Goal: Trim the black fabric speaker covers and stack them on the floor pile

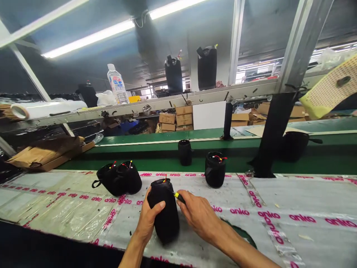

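Note:
My left hand (148, 214) is wrapped around a black fabric-covered cylinder (165, 219), which stands slightly tilted over the white-covered table. Red and yellow wires poke out of its open top. In my right hand (196, 212) is a small tool with a black and yellow handle (180, 197). Its thin tip touches or nearly touches the upper right side of the cylinder, close to the rim; the exact kind of tip is hard to make out. Two similar black cylinders (129, 178) stand together to the left, and another cylinder (215, 170) with wires stands to the right.
Behind the table runs a green conveyor belt (150, 152) carrying a black cylinder (184, 152). Above it, a shelf holds a plastic bottle (117, 85) and more cylinders (206, 69). A metal post (295, 48) rises at the right. Flattened cardboard (47, 150) lies at the left.

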### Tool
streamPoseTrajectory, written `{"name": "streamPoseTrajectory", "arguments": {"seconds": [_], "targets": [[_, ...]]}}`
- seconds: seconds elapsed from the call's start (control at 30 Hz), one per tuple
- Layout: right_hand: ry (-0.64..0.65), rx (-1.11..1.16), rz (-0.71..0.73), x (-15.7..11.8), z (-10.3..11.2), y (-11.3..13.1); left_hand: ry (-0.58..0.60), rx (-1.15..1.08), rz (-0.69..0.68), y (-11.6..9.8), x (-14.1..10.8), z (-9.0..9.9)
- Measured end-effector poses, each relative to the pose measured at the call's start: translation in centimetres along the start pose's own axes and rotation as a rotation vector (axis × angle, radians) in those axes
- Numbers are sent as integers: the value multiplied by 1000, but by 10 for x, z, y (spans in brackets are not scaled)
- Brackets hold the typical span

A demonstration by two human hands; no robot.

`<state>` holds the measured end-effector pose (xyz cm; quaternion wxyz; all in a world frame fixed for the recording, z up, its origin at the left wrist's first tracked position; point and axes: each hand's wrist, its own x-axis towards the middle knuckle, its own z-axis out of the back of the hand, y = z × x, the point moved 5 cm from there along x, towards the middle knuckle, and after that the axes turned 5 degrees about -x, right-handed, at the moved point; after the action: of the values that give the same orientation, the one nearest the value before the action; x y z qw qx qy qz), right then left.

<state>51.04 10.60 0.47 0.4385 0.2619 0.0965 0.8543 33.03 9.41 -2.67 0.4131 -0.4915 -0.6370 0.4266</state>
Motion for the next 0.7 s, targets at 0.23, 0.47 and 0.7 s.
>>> {"name": "streamPoseTrajectory", "arguments": {"seconds": [0.23,0.47,0.7], "targets": [[34,-214,20,-9,-3,20,-116,46,-73,-21,0,9],[8,-256,38,-13,6,27,-145,34,-59,-29,3,5],[4,-230,58,-12,5,26,-84,5,-47,-33,2,-1]]}}
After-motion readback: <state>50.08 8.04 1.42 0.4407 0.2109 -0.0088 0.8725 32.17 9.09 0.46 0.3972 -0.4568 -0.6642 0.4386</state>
